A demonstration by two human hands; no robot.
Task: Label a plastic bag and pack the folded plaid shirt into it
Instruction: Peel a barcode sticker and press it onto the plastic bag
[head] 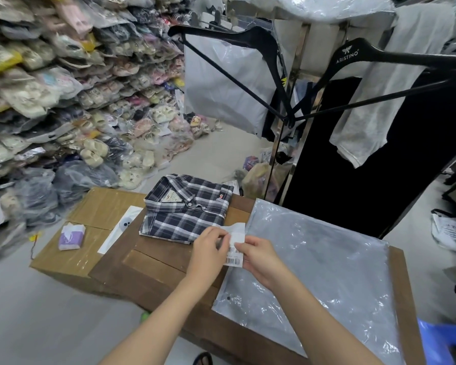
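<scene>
Both hands pinch a barcode label above the tabletop edge of the bag.
Left hand (208,250) and right hand (261,256) each pinch the white barcode sticker label (236,248). Folded navy-and-white plaid shirt (187,208) lies on the brown wooden tabletop (153,264), just left of the flat clear plastic bag (324,270).

Left hand (208,247) and right hand (258,255) pinch together, forearms extended forward.

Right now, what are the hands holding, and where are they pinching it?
Both hands hold a barcode label. The left hand pinches its left edge near the top; the right hand pinches its lower right side.
</scene>
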